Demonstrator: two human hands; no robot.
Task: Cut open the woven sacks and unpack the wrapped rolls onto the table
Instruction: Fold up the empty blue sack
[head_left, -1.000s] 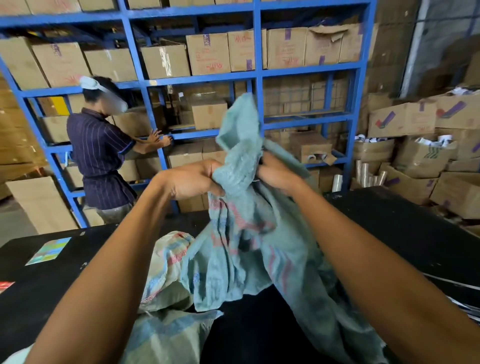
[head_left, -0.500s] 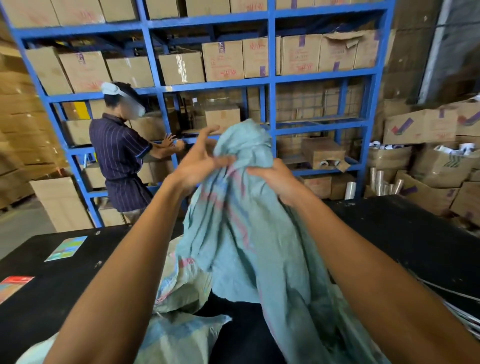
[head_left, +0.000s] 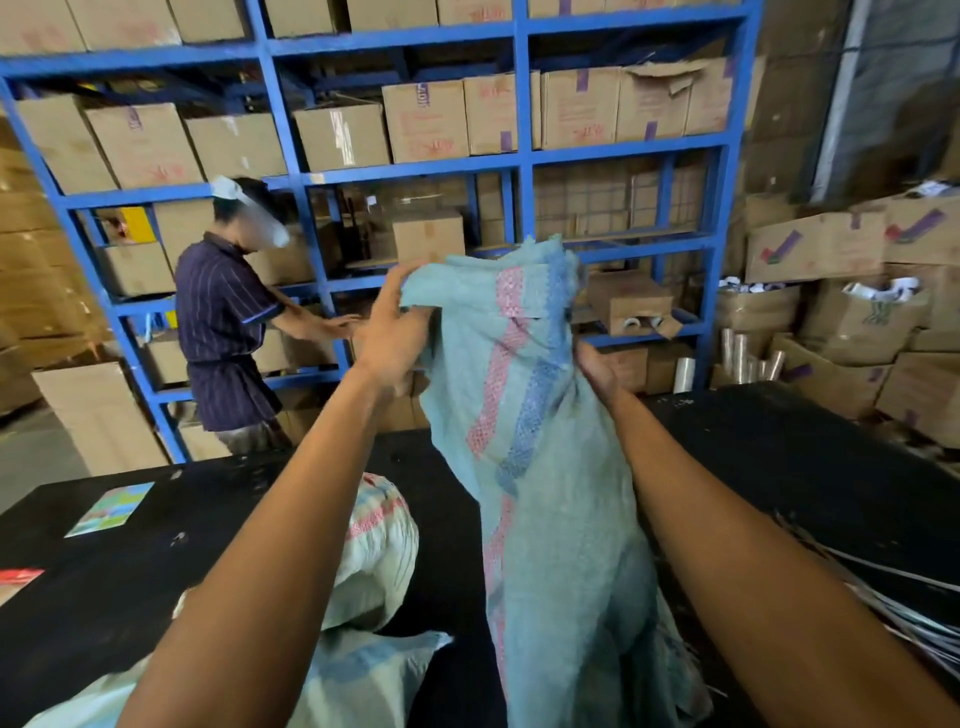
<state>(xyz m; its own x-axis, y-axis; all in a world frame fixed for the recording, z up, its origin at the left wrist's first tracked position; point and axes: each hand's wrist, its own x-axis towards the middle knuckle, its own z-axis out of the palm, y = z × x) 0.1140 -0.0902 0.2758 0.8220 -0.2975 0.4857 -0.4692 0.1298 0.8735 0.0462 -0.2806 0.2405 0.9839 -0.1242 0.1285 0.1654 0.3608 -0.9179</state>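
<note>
Sack (head_left: 524, 415) raised higher and spread wider since half a second ago.
Left hand (head_left: 392, 332) pinching top corner, right hand (head_left: 592, 366) gripping far edge; held limp above bench (head_left: 779, 457), probably to check for rolls; none visible.

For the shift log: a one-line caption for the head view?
Both hands, left hand and right hand, hold a green woven sack upright over the black table.

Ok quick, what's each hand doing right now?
Left hand: pinching the top edge of the green woven sack.
Right hand: gripping the sack's right side, fingers hidden behind the fabric.
</note>
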